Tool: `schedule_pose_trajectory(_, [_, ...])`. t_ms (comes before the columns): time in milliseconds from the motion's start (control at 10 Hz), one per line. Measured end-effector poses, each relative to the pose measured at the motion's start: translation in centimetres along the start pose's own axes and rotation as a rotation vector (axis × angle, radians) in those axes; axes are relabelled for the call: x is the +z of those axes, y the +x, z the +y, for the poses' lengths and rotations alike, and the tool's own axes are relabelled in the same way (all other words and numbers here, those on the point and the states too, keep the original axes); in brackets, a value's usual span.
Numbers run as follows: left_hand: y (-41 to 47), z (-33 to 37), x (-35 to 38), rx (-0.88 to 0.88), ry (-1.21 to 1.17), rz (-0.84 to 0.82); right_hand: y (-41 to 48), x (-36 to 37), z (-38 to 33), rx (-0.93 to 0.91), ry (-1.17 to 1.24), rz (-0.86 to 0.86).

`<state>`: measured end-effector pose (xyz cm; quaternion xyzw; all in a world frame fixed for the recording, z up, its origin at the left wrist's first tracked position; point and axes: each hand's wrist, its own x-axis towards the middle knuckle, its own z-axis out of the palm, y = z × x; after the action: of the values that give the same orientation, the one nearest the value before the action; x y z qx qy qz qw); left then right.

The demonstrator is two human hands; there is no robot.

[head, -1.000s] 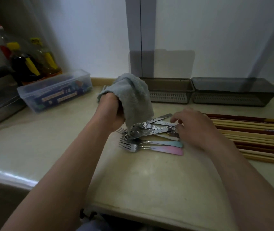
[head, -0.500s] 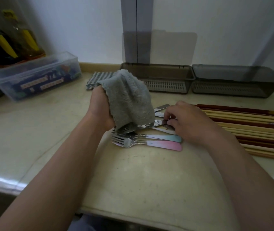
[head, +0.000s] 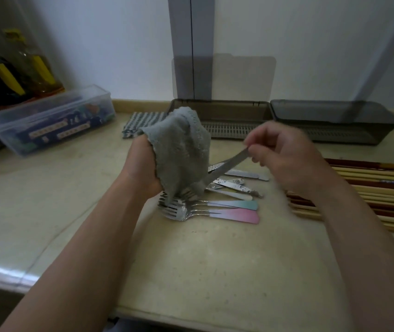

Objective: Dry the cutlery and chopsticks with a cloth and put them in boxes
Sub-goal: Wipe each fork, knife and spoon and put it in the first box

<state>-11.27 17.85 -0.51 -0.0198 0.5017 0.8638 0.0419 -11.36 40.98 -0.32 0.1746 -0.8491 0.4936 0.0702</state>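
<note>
Over counter [head: 215, 271] — hands [head: 143, 168] [head: 287, 164] grip cloth [head: 181, 149], fork [head: 227, 165].

Cloth [head: 184, 149] grey. Held fork [head: 224, 167] plain steel. Near forks: teal handle [head: 241, 204], pink handle [head: 239, 215]. Chopsticks [head: 378, 188] cream and dark red. Far boxes [head: 335, 113] smoky grey-brown. Counter [head: 215, 259] mottled beige.

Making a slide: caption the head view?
Right hand holds a fork by its handle, tines at the grey cloth gripped by the left hand.
</note>
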Motion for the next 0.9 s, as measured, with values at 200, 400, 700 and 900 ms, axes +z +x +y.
schedule_pose_trajectory(200, [-1.4, -1.4, 3.2, -0.020, 0.455, 0.101, -0.1, 0.5, -0.9, -0.024, 0.467, 0.233])
schedule_pose_trajectory(400, [-1.2, -2.8, 3.9, 0.026, 0.509, -0.112, -0.2, 2.7, -1.1, -0.057, 0.315, 0.270])
schedule_pose_trajectory(700, [-0.8, -1.7, 3.8, 0.053, 0.311, 0.169, -1.1, 2.9, -1.6, 0.022, 0.300, 0.058])
schedule_pose_trajectory(900, [-0.6, -1.2, 3.4, 0.010, 0.207, 0.379, -2.4, 3.8, -2.8, 0.116, -0.028, -0.556])
